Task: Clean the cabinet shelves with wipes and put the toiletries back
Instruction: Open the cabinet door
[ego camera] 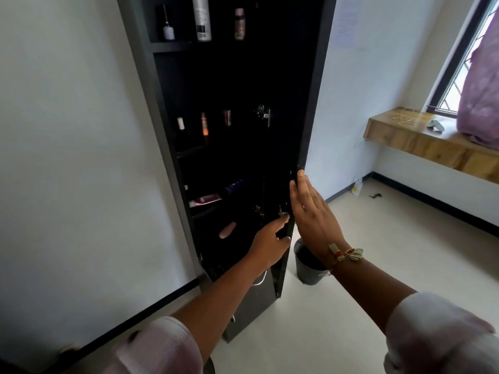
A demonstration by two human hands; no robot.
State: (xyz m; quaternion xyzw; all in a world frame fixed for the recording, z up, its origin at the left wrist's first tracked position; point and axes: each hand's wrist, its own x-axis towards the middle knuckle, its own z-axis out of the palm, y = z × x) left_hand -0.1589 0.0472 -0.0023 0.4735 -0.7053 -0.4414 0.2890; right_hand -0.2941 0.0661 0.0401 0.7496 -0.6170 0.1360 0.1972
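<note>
Right hand (313, 214) flat, left hand (270, 238) gripping — cabinet door (299, 90)

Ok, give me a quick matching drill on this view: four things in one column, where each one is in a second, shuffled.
Things:
1. silver can
2. pink tube
3. bucket
4. right hand

Places:
A. on the floor beside the cabinet
B. flat against the edge of the door
C. upright on the top shelf
D. lying on a lower shelf

Pairs: 1-C, 2-D, 3-A, 4-B
</note>
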